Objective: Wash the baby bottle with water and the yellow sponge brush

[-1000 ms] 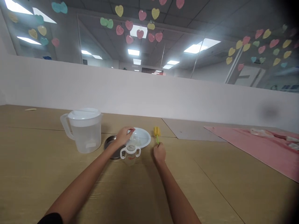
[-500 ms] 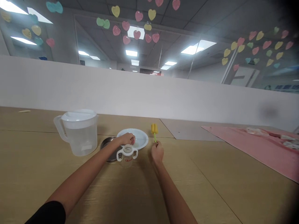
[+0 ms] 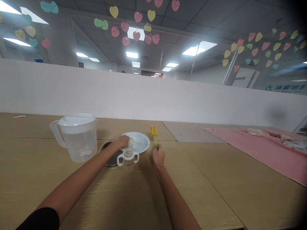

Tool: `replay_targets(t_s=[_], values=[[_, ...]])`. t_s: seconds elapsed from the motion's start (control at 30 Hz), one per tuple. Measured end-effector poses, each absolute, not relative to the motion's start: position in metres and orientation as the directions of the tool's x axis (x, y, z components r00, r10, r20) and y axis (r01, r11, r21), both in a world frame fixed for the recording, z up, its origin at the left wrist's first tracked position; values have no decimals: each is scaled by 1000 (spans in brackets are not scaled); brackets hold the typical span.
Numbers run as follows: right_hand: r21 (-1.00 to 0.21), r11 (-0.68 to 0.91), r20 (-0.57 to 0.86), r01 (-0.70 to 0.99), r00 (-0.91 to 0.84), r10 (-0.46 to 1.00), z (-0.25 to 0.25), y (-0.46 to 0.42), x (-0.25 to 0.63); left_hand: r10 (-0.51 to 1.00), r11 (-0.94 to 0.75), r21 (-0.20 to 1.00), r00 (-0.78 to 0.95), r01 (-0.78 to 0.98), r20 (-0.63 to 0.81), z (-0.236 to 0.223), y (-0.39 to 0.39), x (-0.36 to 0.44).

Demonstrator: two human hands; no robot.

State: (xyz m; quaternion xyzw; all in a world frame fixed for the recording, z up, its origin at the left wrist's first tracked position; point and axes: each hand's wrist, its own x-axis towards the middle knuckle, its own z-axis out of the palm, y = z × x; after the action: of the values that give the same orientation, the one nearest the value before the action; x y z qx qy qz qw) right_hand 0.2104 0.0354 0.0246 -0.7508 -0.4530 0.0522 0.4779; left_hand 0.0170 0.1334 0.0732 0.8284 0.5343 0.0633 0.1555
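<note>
my right hand [image 3: 158, 156] pinches the green handle of a yellow sponge bottle brush [image 3: 153, 132], just right of the white plate [image 3: 141, 140]. my left hand [image 3: 122, 142] curls at the plate's left edge, just beyond the two-handled sippy cup [image 3: 128, 163]; i can't tell if it grips anything.

Short black fabric sleeve [image 3: 39, 219] w/ rounded hem on upper L arm, ends well above the elbow. Long, slim, bare L forearm [image 3: 79, 174] & R forearm [image 3: 178, 199] taper to bare L hand [image 3: 122, 141] & R hand [image 3: 158, 156].

Pitcher [image 3: 76, 147] left of plate [image 3: 141, 138], sippy cup [image 3: 127, 164] before it, brush [image 3: 153, 131] right
</note>
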Motion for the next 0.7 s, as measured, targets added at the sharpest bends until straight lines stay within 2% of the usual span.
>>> replay_targets(t_s=[0.2, 0.37, 0.5, 0.6, 0.7], values=[[-762, -155, 334, 629, 587, 737, 29, 33, 208, 917, -288, 485, 383, 826, -108, 88, 139, 13], [-764, -165, 328, 624, 596, 733, 34, 30, 206, 911, -194, 713, 393, 673, -123, 94, 138, 10], [-763, -167, 336, 625, 604, 723, 38, 27, 203, 882, -100, 822, 433, 561, -189, 98, 133, 5], [-753, -171, 353, 635, 609, 711, 41, 24, 201, 800, 49, 930, 543, 365, -255, 103, 126, -1], [-724, -147, 413, 674, 595, 689, 42, 21, 197, 760, 172, 980, 620, 100, -197, 106, 117, -3]])
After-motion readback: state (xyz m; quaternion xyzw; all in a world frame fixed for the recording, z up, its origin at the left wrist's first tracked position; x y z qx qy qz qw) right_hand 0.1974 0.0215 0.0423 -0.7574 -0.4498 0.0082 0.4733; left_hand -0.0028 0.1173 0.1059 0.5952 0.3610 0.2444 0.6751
